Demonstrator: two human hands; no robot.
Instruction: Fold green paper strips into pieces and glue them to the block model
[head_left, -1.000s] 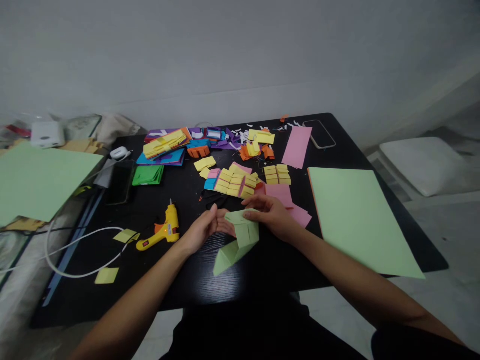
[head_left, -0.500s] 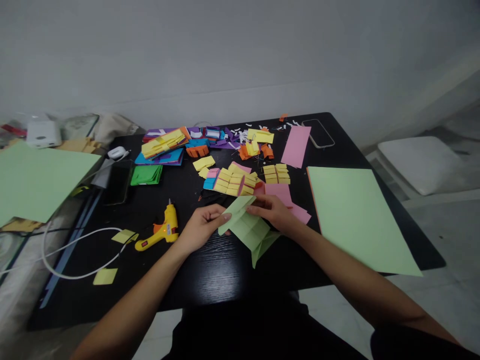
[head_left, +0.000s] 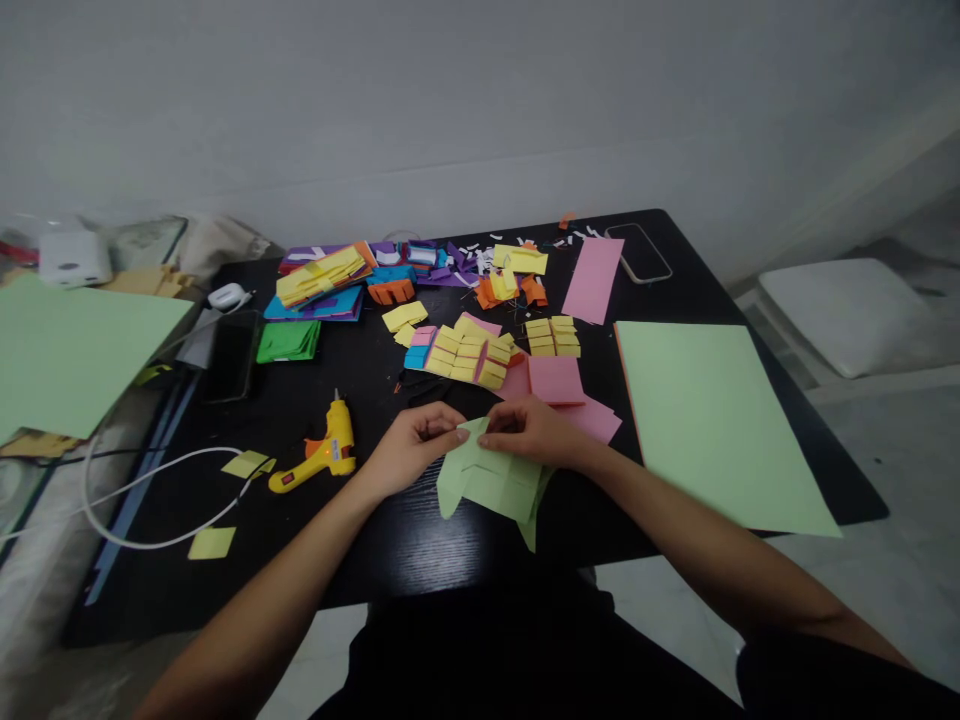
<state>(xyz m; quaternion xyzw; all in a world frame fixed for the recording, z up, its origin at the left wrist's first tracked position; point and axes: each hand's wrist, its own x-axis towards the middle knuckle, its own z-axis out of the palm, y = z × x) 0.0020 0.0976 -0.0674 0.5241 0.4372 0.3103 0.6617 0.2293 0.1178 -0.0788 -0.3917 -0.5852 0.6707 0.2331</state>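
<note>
A creased light-green sheet of paper [head_left: 491, 478] hangs between my two hands above the near part of the black table. My left hand [head_left: 416, 445] pinches its upper left edge between thumb and fingers. With thumb and fingers closed, my right hand [head_left: 532, 432] grips the top edge a little to the right. Fold lines cross the sheet, and its lower corners droop toward me. Just beyond my hands lie a strip of folded yellow, pink and blue paper pieces [head_left: 459, 355] and some pink paper [head_left: 555, 380].
A yellow glue gun [head_left: 319, 455] lies left of my left hand, near a looped white cable [head_left: 150, 548]. Large green sheets [head_left: 720, 430] cover the table's right side. Folded paper stacks [head_left: 322, 280], paper scraps and a phone [head_left: 232, 357] lie farther back.
The green paper has turned in my hands, so its folded face now hangs down toward me. Both hands have come closer together at its top edge.
</note>
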